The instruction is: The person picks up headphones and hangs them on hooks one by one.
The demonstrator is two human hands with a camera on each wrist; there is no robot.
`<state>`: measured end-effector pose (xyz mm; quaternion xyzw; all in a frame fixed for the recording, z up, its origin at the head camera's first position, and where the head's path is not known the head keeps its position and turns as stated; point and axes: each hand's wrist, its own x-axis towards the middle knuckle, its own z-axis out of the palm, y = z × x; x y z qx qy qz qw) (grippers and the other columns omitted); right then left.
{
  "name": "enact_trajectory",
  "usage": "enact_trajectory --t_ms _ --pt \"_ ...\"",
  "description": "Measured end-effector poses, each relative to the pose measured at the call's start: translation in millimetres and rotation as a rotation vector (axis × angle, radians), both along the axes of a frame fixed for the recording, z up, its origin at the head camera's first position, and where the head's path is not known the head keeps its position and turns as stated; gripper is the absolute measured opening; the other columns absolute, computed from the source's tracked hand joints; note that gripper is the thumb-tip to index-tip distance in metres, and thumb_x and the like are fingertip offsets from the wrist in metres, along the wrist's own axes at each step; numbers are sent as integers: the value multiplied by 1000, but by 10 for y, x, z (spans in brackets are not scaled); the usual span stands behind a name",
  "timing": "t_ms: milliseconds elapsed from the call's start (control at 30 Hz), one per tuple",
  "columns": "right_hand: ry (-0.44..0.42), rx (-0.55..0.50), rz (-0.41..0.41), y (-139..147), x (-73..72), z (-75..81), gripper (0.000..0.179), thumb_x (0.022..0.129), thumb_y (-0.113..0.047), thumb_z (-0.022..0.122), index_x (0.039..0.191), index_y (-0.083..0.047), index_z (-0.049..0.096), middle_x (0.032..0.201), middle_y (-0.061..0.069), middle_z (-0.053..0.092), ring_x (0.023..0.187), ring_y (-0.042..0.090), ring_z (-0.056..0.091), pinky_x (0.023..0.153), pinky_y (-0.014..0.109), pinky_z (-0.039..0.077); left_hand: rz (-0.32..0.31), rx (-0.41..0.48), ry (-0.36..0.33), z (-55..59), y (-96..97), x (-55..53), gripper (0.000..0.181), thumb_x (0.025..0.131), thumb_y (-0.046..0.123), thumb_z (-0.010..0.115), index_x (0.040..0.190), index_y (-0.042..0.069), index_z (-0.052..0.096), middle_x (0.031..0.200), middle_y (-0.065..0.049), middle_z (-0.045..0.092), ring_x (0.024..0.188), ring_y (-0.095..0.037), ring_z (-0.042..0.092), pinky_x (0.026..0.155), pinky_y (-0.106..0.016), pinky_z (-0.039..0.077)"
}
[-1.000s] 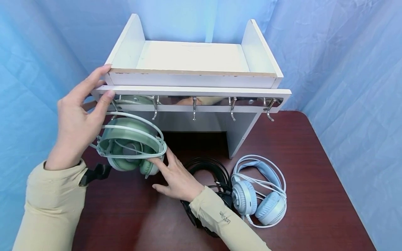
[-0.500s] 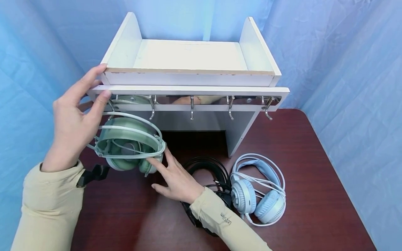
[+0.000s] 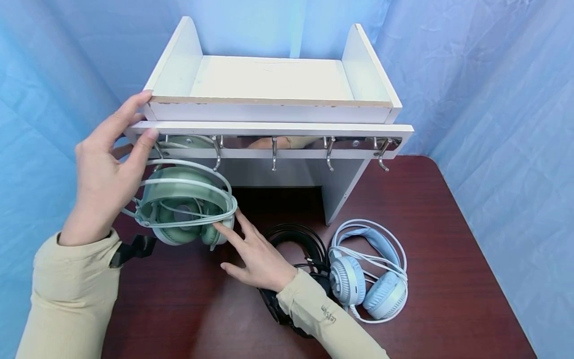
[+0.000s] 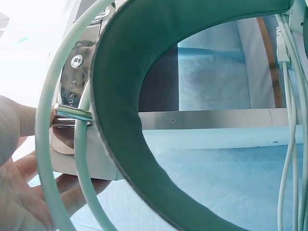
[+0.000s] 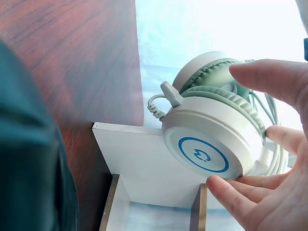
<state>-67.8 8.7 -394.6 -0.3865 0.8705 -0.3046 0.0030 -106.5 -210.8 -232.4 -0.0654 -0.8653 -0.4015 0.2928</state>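
Note:
Green-and-white headphones (image 3: 184, 184) hang by their thin outer bands from the leftmost hook (image 4: 72, 113) of a white shelf rack (image 3: 269, 127). My left hand (image 3: 109, 164) grips the rack's left end, thumb on the front rail and fingers around the side. Extended fingertips of my right hand (image 3: 260, 254) touch the lower right ear cup (image 5: 207, 137); its thumb stands apart from the cup in the head view. The bundled cable (image 4: 291, 130) runs along the headphones in the left wrist view.
Several metal hooks (image 3: 274, 154) line the rail to the right. Black headphones (image 3: 305, 244) lie on the dark red table (image 3: 430, 239), partly under my right forearm. Light-blue headphones (image 3: 345, 281) lie beside them. Blue curtains (image 3: 493, 99) surround the table.
My right hand has shifted slightly right, and the green headphones' lower right cup has swung a little with it. The left hand keeps its hold on the rack. The head view has moved slightly.

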Motion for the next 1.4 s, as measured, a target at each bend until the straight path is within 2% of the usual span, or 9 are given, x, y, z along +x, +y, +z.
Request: enact_trajectory --t_ms 133,300,533,667,900,1133,1400 --pt "9 11 1 10 12 -1 81 88 -30 70 153 -26 21 160 16 3 143 31 25 108 41 40 -4 4 10 -8 -4 -8 44 93 18 63 133 33 58 138 7 56 115 0 56 92 -16 47" --pt "-20 15 3 41 57 41 81 89 -33 68 154 -25 19 160 15 5 144 31 25 108 42 40 -8 7 11 -16 -7 -10 44 92 17 63 133 32 58 138 6 56 114 1 56 91 -15 47" --pt "-46 58 -20 100 113 106 76 91 -32 66 153 -24 23 158 19 17 143 32 28 109 42 39 -22 13 30 -21 -9 -19 43 92 17 64 133 30 59 137 7 56 113 2 57 89 -11 47" --pt "-49 74 -26 138 134 114 76 91 -32 65 153 -24 22 157 20 20 142 32 29 108 43 40 -27 13 40 -27 -8 -25 43 92 17 64 133 30 59 135 9 57 112 2 57 87 -11 48" --pt "-25 103 -30 254 214 90 77 91 -33 65 153 -20 22 155 21 23 142 32 31 108 44 40 -19 8 27 -27 -6 -12 44 92 18 64 134 30 58 138 7 55 116 -2 57 92 -15 47" --pt "-83 125 -52 364 305 70 75 90 -32 67 152 -20 26 155 19 25 143 30 29 108 49 39 -22 7 38 -28 -4 -26 43 93 17 64 134 30 58 137 9 56 114 2 57 89 -12 47" --pt "-81 147 -82 481 390 13 71 90 -33 67 150 -18 31 154 19 28 142 29 31 109 48 38 -10 -5 41 -32 -2 -23 43 93 18 63 134 32 58 136 11 56 114 3 56 89 -13 47"
